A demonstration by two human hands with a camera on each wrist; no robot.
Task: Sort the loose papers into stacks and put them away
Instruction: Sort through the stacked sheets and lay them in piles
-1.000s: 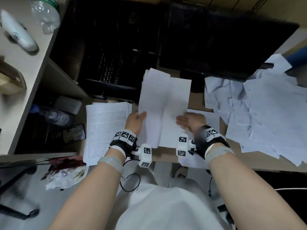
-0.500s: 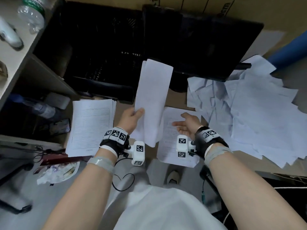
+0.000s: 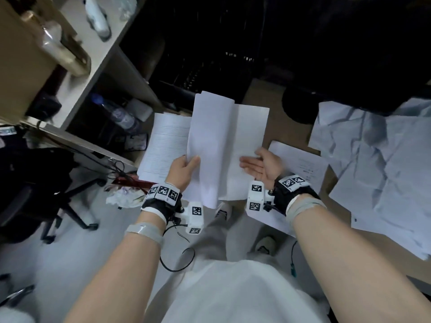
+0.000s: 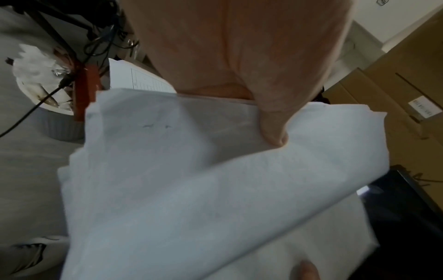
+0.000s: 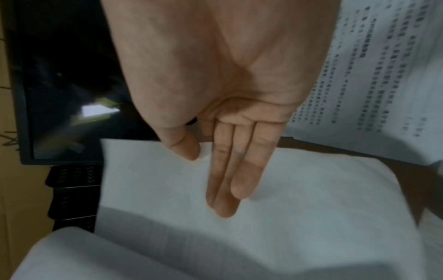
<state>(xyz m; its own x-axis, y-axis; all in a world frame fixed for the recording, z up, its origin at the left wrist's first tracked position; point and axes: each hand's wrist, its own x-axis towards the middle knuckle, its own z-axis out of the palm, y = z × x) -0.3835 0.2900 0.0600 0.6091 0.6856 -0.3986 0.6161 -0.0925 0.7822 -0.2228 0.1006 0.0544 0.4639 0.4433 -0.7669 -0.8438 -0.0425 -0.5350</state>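
My left hand [image 3: 184, 169] grips a bundle of white sheets [image 3: 210, 148] at its lower left edge, thumb [image 4: 273, 130] on top, held above the table. One sheet [image 3: 248, 136] fans out to the right of the bundle. My right hand [image 3: 257, 165] lies on that sheet with straight fingers [image 5: 225, 185], its thumb at the sheet's edge. A neat stack of lined forms [image 3: 165, 145] lies on the table at the left. A second stack of printed pages [image 3: 300, 164] lies under my right wrist. A loose, crumpled heap of papers [image 3: 384, 171] covers the table's right side.
Black mesh trays [image 3: 198, 66] and a dark monitor [image 3: 349, 54] stand behind the papers. A shelf unit [image 3: 93, 73] with bottles is at the left, an office chair [image 3: 35, 194] below it. A bin of crumpled tissue [image 3: 121, 197] sits on the floor. Cardboard boxes [image 4: 395, 94] stand nearby.
My right hand, which was free above the middle stack, has come back onto the bundle, and a sheet now fans out to the right. My view has swung left.
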